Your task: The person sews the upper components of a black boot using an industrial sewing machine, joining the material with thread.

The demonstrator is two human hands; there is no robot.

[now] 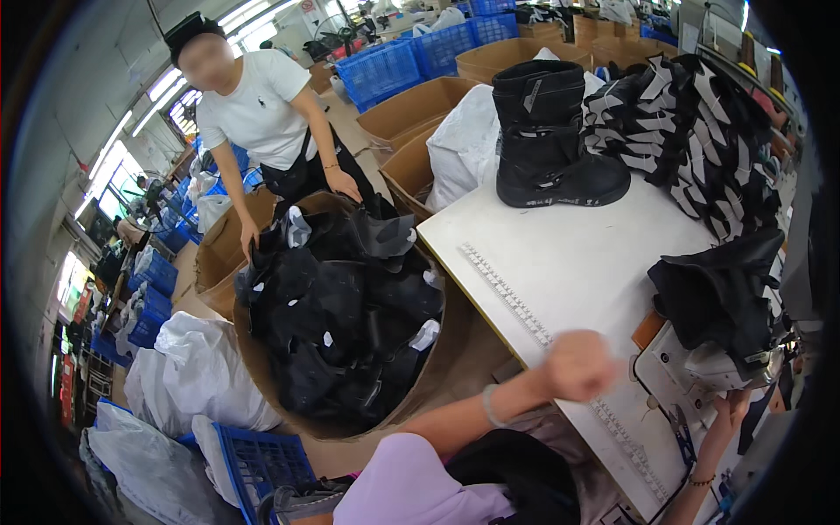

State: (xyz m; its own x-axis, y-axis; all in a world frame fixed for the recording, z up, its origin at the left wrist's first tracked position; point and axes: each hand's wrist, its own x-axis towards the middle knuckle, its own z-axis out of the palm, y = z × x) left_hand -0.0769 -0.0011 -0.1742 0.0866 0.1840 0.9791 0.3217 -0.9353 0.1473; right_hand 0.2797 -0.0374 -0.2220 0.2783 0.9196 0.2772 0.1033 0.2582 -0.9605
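My left hand (579, 363) hovers over the near edge of the white table (569, 262), smeared by motion, so its fingers do not show clearly. Low on the right, my right hand (733, 407) reaches up beside the sewing machine (722, 363), its fingers mostly hidden. A black boot upper (713, 289) lies draped over that machine, just above my right hand. Dark-handled scissors (682, 433) appear to rest by the machine's base. Farther back on the table stands a finished-looking black boot (556, 144), upright. Beside it is a pile of black and pale grey boot uppers (682, 131).
A big cardboard drum (420, 359) full of black uppers stands left of the table, with a co-worker (262, 109) leaning over it, both hands at its rim. White sacks (197, 372) and a blue crate (258, 459) sit at lower left. A printed ruler strip (507, 293) edges the table.
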